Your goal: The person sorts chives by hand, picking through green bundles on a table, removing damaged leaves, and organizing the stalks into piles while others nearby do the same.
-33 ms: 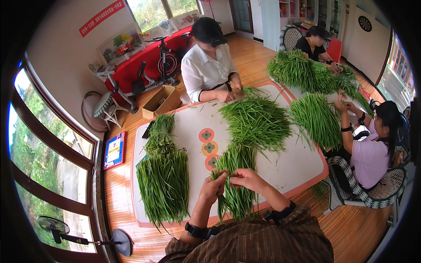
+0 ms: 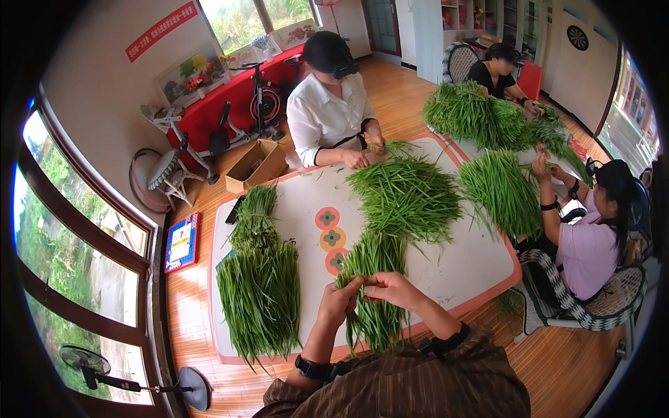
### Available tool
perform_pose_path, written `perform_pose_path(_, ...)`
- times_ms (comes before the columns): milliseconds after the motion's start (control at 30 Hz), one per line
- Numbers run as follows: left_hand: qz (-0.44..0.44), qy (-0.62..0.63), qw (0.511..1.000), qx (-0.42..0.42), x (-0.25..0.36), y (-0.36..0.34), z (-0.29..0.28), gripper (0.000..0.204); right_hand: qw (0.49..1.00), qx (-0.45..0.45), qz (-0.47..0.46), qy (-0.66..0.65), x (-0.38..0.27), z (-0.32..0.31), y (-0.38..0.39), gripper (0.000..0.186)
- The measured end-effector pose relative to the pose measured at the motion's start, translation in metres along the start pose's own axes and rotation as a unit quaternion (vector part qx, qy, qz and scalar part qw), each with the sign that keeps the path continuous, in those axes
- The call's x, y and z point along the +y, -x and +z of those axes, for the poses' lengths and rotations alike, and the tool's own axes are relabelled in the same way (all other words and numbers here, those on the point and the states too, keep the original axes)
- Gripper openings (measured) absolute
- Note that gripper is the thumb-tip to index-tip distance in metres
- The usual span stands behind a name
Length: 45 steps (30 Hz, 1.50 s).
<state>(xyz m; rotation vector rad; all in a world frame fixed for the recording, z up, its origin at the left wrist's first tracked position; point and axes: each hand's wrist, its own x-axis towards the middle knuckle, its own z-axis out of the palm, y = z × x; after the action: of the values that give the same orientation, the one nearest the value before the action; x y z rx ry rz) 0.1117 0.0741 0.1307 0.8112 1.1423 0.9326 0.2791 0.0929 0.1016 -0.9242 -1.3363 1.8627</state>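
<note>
Right at the near edge of the worktop (image 2: 446, 272), the left hand (image 2: 339, 299) and right hand (image 2: 394, 287) both have their grip pinched on one bunch of green stalks (image 2: 373, 279), fingers pressed together around its middle. Looks maybe halfway through sorting: a tidy pile (image 2: 261, 296) sits done near the left edge, but a big loose heap (image 2: 408, 198) waits mid-worktop. At the far edge a person in a white shirt (image 2: 326, 115) works another handful, with more piles (image 2: 498, 188) on the right side.

A cardboard box (image 2: 259, 164) sits on the floor beside an exercise bike (image 2: 259, 104).
</note>
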Motion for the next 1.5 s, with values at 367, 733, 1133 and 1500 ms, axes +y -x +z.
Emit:
perform_pose_path(367, 0.185, -0.364, 0.911, 0.067, -0.002, 0.004, 0.002, 0.022, 0.922, 0.142, -0.145, 0.331, -0.030, 0.012, 0.002, 0.017)
perform_pose_path(733, 0.165, -0.376, 0.911, 0.025, -0.001, 0.001, -0.011, 0.021, 0.789, 0.087, -0.274, 0.543, -0.030, 0.010, 0.011, 0.009)
perform_pose_path(1133, 0.065, -0.148, 0.987, -0.015, 0.009, -0.001, -0.008, 0.012, 0.990, 0.123, -0.024, 0.064, 0.010, -0.042, 0.005, 0.026)
perform_pose_path(1500, -0.011, 0.080, 0.997, -0.003, 0.001, 0.002, -0.052, 0.020, 0.863, 0.120, 0.122, 0.475, 0.136, -0.118, 0.039, 0.027)
